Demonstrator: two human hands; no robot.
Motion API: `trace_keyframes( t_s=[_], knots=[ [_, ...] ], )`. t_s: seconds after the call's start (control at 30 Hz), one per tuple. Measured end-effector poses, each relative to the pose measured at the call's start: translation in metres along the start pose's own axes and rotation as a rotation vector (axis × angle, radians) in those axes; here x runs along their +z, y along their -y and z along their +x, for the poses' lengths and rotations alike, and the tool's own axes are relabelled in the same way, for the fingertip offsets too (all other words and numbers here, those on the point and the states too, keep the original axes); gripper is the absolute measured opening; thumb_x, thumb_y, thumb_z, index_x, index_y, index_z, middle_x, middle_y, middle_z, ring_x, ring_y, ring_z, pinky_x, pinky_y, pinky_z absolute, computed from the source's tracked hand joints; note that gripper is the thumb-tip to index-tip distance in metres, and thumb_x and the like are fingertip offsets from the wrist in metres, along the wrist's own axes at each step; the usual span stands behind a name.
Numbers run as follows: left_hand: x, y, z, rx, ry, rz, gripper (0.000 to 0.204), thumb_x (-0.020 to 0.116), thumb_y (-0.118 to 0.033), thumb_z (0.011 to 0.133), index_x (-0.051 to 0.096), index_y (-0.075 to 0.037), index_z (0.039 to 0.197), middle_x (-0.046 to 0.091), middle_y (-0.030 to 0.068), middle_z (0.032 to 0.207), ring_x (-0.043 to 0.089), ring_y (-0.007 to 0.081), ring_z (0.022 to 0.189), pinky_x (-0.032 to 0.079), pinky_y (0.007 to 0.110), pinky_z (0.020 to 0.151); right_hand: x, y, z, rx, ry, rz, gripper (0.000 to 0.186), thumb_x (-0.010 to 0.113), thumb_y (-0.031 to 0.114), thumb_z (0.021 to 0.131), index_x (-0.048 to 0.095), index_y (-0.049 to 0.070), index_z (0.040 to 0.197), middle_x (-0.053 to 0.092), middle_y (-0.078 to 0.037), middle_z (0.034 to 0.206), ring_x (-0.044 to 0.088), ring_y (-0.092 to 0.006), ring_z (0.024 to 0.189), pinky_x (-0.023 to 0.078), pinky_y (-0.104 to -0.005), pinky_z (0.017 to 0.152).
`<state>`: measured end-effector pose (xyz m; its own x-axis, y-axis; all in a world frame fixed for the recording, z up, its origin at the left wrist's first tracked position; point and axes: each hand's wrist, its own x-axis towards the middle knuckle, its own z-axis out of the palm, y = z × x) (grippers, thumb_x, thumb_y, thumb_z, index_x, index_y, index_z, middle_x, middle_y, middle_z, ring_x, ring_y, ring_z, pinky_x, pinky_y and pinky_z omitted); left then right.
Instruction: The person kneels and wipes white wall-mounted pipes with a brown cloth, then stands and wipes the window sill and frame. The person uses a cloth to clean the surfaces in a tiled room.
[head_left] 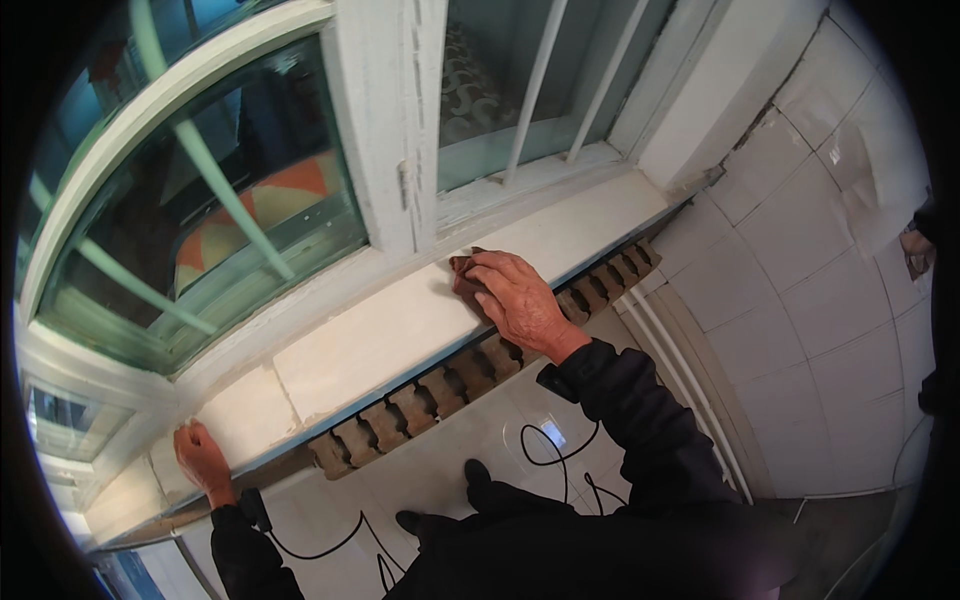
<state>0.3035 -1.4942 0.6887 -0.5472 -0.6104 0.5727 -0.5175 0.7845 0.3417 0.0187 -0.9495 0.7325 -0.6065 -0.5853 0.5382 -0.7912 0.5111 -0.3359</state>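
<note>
Pressed against the pale window sill [400, 310], my right hand [520, 300] has its fingers closed over a bunched reddish-brown cloth [468, 280]. The cloth pokes out on the left of my fingers, near the foot of the window's white middle post. Further left, my left hand [203, 465] rests at the sill with its fingers curled in. Whatever it may hold is hidden.
Under the sill runs a brown ribbed radiator [420, 405], with white pipes [690, 390] to its right. Barred windows [215, 200] rise behind. Black cables [560, 455] hang from my wrists above the shiny floor. White tiles [780, 270] cover the right wall.
</note>
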Motion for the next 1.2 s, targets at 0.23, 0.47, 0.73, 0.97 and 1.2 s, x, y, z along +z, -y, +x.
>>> trace_keyframes(
  t_s=[0.23,0.47,0.73,0.97,1.2],
  knots=[
    [0.000,0.006,0.001,0.013,0.010,-0.005,0.035,0.061,-0.018,0.106,0.051,0.002,0.080,0.054,0.0226,0.081,0.053,0.0431,0.076,0.042,0.052,0.074,-0.045,-0.097,-0.008,0.166,-0.154,-0.182,0.038,0.070,0.014,0.096,0.064,0.004,0.132,0.063,-0.019,0.140,0.059,-0.0416,0.131,0.048,-0.0500,0.113],
    [0.000,0.013,0.000,-0.036,0.033,0.007,0.034,0.061,-0.018,0.106,0.051,0.003,0.080,0.053,0.0219,0.081,0.051,0.0417,0.075,0.042,0.052,0.073,-0.089,-0.201,-0.025,0.383,-0.237,-0.299,0.032,0.065,0.017,0.101,0.065,0.003,0.131,0.064,-0.023,0.139,0.058,-0.0461,0.128,0.047,-0.0516,0.111],
    [0.001,0.015,-0.001,-0.048,0.017,0.021,0.036,0.061,-0.018,0.107,0.050,0.002,0.080,0.050,0.0202,0.077,0.048,0.0389,0.072,0.041,0.051,0.071,-0.117,-0.290,-0.039,0.458,-0.342,-0.450,0.034,0.066,0.022,0.101,0.066,0.004,0.130,0.066,-0.023,0.134,0.060,-0.0449,0.125,0.047,-0.0525,0.109],
    [-0.001,0.016,0.000,-0.049,0.038,0.048,0.037,0.061,-0.020,0.108,0.049,0.002,0.080,0.049,0.0197,0.076,0.045,0.0376,0.071,0.040,0.051,0.070,-0.111,-0.313,-0.048,0.577,-0.517,-0.594,0.039,0.066,0.024,0.100,0.064,0.002,0.133,0.063,-0.024,0.136,0.056,-0.0468,0.129,0.042,-0.0543,0.113],
    [0.002,0.021,-0.002,-0.049,0.034,0.032,0.038,0.060,-0.020,0.108,0.048,0.002,0.079,0.049,0.0199,0.077,0.046,0.0384,0.072,0.040,0.052,0.072,-0.093,-0.320,-0.054,0.835,-0.766,-0.520,0.056,0.068,0.027,0.101,0.053,-0.007,0.143,0.053,-0.032,0.146,0.049,-0.0488,0.137,0.040,-0.0555,0.117]
  ],
)
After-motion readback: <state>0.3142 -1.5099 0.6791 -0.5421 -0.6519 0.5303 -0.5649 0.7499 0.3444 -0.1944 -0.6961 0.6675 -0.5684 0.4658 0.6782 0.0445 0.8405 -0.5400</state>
